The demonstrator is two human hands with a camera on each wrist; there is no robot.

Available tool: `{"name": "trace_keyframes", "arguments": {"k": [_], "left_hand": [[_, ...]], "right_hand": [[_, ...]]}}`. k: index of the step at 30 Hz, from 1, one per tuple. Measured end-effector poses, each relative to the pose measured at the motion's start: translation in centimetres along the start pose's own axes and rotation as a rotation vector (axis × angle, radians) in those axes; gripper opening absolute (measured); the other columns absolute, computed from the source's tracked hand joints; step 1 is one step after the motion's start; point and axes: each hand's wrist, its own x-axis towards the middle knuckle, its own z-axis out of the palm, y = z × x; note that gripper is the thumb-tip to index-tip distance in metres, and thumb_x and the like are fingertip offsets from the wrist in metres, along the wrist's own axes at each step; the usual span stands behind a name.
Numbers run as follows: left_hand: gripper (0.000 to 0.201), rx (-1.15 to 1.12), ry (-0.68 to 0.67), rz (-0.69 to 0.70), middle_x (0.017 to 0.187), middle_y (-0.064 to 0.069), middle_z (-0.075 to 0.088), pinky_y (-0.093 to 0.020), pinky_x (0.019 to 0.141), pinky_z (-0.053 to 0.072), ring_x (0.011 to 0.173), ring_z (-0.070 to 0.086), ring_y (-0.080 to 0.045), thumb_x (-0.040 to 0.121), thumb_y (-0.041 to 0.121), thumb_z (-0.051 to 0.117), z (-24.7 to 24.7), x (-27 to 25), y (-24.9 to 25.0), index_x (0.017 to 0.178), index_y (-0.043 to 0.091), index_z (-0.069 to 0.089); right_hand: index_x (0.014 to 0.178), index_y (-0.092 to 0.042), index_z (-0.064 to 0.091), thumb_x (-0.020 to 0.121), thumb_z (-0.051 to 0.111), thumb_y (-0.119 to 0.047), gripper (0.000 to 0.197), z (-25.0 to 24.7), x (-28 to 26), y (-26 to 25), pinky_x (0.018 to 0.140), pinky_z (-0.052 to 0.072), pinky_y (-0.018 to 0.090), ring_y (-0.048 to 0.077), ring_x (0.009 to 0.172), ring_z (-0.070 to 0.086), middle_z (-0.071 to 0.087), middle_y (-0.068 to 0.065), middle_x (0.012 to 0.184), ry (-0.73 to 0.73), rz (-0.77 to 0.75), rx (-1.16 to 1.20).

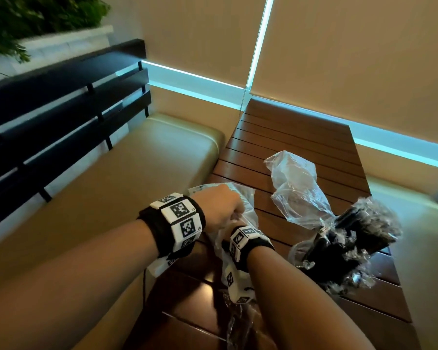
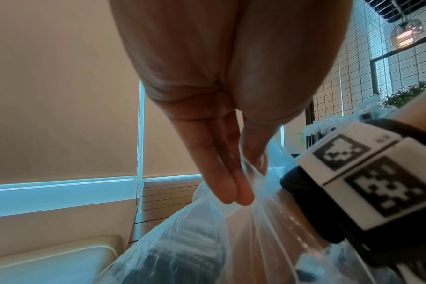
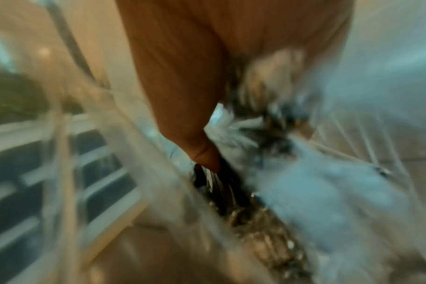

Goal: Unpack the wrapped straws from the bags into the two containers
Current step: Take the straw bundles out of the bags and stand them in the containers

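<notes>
Where the near left corner of the slatted wooden table (image 1: 288, 137) meets my lap, a clear plastic bag (image 1: 243, 205) hangs open between my hands, and dark wrapped straws (image 3: 221, 184) show inside it in the right wrist view, which is heavily blurred. My left hand (image 1: 219, 205) pinches the bag's rim between thumb and straightened fingers (image 2: 231, 184), holding the mouth up. My right hand (image 3: 182, 76) is plunged into the bag past the wrist; the thumb tip lies against the dark straws, but the blur keeps me from telling whether the fingers have closed on any. A second clear bag (image 1: 299, 188), crumpled and seemingly emptied, lies farther out on the table, apart from the one I hold. To its right, near the table's right edge, sits a mass of dark straws in crinkled clear wrapping (image 1: 352, 243); whether it rests in a container I cannot tell, as the wrapping hides whatever is beneath. Count: two bags plainly in view, one dark pile, and no container I can make out. A cream cushioned bench (image 1: 111, 198) runs along the left of the table, backed by a dark slatted rail (image 1: 61, 109), with green foliage (image 1: 36, 16) beyond it. Beige blinds (image 1: 339, 46) close off the far side.
</notes>
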Motion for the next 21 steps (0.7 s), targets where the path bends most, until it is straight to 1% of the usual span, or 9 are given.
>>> {"name": "trace_keyframes", "arguments": {"k": [1,2,4,7,9,11,13,16,21], "left_hand": [[0.02,-0.003,-0.001,0.003,0.068,0.008,0.051,-0.023,0.061,0.032,0.066,0.044,-0.013,0.086,0.006,0.058,-0.1,-0.1,0.0,0.077,0.023,0.063],[0.018,-0.011,-0.004,0.007,0.067,0.009,0.049,-0.022,0.059,0.031,0.064,0.043,-0.011,0.087,0.007,0.059,-0.1,-0.1,-0.1,0.08,0.023,0.066],[0.018,-0.027,-0.02,0.003,0.059,0.011,0.044,-0.019,0.055,0.028,0.056,0.041,-0.005,0.086,0.006,0.06,0.0,-0.1,-0.2,0.075,0.02,0.065],[0.031,-0.039,-0.004,-0.029,0.057,0.009,0.045,-0.024,0.057,0.032,0.055,0.041,-0.005,0.08,0.001,0.056,0.1,0.2,-0.5,0.058,0.022,0.047],[0.028,-0.045,0.012,-0.044,0.061,0.008,0.049,-0.025,0.056,0.032,0.06,0.047,-0.012,0.08,0.002,0.055,0.0,0.5,-0.5,0.061,0.021,0.048],[0.024,-0.029,0.034,-0.047,0.067,0.006,0.053,-0.025,0.054,0.03,0.066,0.049,-0.015,0.083,0.003,0.053,-0.1,0.6,-0.2,0.067,0.021,0.053],[0.014,-0.023,0.071,-0.069,0.077,0.0,0.059,-0.03,0.059,0.037,0.074,0.054,-0.02,0.085,0.005,0.052,-0.1,0.7,-0.1,0.075,0.015,0.058],[0.016,-0.07,0.16,-0.13,0.091,-0.008,0.066,-0.032,0.071,0.044,0.088,0.06,-0.029,0.088,0.011,0.054,0.4,1.1,0.2,0.093,0.011,0.069],[0.026,-0.154,0.246,-0.252,0.111,-0.01,0.07,-0.03,0.084,0.046,0.103,0.063,-0.028,0.092,0.007,0.055,1.2,1.8,1.4,0.112,0.012,0.072]], "right_hand": [[0.069,-0.026,0.035,0.102,0.049,-0.012,0.038,0.3,0.7,-0.5,0.033,0.036,0.014,0.001,0.056,0.022,0.028,-0.014,0.073,0.055,0.074,-0.004],[0.075,-0.024,0.048,0.1,0.054,-0.012,0.028,0.6,1.7,-0.6,0.026,0.03,0.019,0.002,0.055,0.031,0.038,-0.017,0.078,0.003,0.031,-0.137],[0.081,-0.01,0.057,0.097,0.057,-0.006,0.017,-0.9,1.1,-1.7,0.034,0.03,0.024,-0.001,0.065,0.047,0.05,-0.019,0.09,-0.01,0.049,-0.287],[0.077,-0.031,0.041,0.1,0.05,-0.005,0.036,0.9,1.9,0.2,0.051,0.038,0.021,-0.011,0.071,0.035,0.034,-0.026,0.084,0.077,0.084,-0.007],[0.08,-0.032,0.049,0.093,0.053,-0.001,0.034,1.8,3.3,1.7,0.051,0.035,0.02,-0.008,0.065,0.033,0.031,-0.021,0.076,0.091,0.105,-0.043],[0.106,-0.009,0.061,0.086,0.041,0.015,0.037,2.0,4.2,3.6,0.049,0.032,0.018,0.0,0.077,0.043,0.034,-0.015,0.083,0.136,0.095,-0.092],[0.125,-0.003,0.052,0.095,0.047,0.001,0.031,1.3,0.6,3.6,0.063,0.038,0.013,0.016,0.098,0.048,0.046,0.004,0.092,0.189,0.063,0.052],[0.133,-0.005,0.051,0.099,0.047,-0.016,0.036,1.1,-4.5,5.1,0.1,0.039,0.032,0.026,0.128,0.047,0.053,0.013,0.135,0.309,-0.036,-0.021],[0.117,-0.004,0.062,0.09,0.061,-0.02,0.031,0.2,-10.6,6.4,0.073,0.048,0.035,0.035,0.1,0.064,0.062,0.016,0.111,0.269,-0.044,0.004]]}}
